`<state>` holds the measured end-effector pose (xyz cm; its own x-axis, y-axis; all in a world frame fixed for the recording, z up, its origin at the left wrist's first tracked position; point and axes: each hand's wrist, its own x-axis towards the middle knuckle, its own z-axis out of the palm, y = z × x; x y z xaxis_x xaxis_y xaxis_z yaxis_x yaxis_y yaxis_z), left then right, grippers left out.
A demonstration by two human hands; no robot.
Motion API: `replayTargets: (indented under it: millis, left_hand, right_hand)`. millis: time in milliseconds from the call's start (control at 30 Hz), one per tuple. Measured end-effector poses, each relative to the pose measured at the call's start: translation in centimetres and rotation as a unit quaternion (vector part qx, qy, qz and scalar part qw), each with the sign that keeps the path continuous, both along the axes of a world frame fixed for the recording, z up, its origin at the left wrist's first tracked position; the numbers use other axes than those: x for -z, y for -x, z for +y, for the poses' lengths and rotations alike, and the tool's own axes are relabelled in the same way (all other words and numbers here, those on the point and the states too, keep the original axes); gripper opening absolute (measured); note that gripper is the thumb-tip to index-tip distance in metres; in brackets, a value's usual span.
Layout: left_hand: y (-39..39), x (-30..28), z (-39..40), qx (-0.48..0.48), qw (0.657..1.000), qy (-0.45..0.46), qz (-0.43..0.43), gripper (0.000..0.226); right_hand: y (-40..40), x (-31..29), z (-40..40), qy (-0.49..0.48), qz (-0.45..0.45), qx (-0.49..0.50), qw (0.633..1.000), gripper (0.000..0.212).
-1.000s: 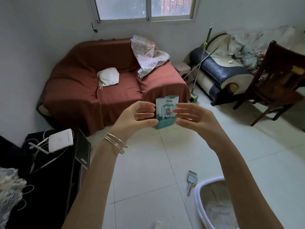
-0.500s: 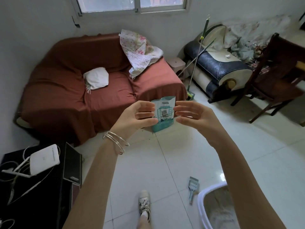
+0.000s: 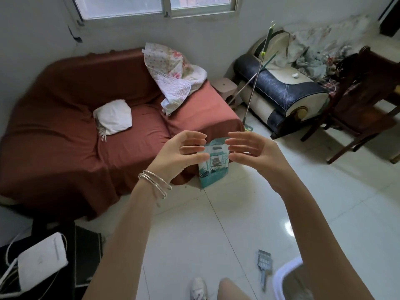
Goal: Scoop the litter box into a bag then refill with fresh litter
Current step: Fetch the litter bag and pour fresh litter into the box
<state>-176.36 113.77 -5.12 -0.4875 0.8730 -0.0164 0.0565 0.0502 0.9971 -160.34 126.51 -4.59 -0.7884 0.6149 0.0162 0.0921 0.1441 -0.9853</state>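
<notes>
Both hands are raised in front of the person with fingers relaxed and a little bent, holding nothing; the left hand [image 3: 177, 155] and the right hand [image 3: 255, 152] face each other with a small gap between the fingertips; the litter bag [image 3: 214, 167] stands on the floor [image 3: 249, 213] further away, seen through this gap, leaning at the corner of the sofa [image 3: 75, 126]; whether the fingers touch it cannot be told, but it seems apart from them. Silver bangles [image 3: 154, 181] sit on the left wrist; the grey scoop [image 3: 264, 265] lies on the floor near the white litter box [image 3: 283, 276] at the bottom right; a broom [image 3: 257, 76] leans beside the sofa.
</notes>
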Motion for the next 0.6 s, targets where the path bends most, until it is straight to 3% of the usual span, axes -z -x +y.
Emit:
replayTargets:
  millis: [300,600]
  left_hand:
    - [6.0,3.1,5.6,-0.001,0.999,0.029,-0.027,0.039]
    - [14.6,4.9,17.2,-0.006,0.997,0.065,-0.03,0.04]
  right_hand:
    - [5.9,3.0,6.0,0.017,-0.018,0.006,1.0,0.041]
    - [13.4,5.8,17.9,0.03,-0.039,0.037,0.998,0.039]
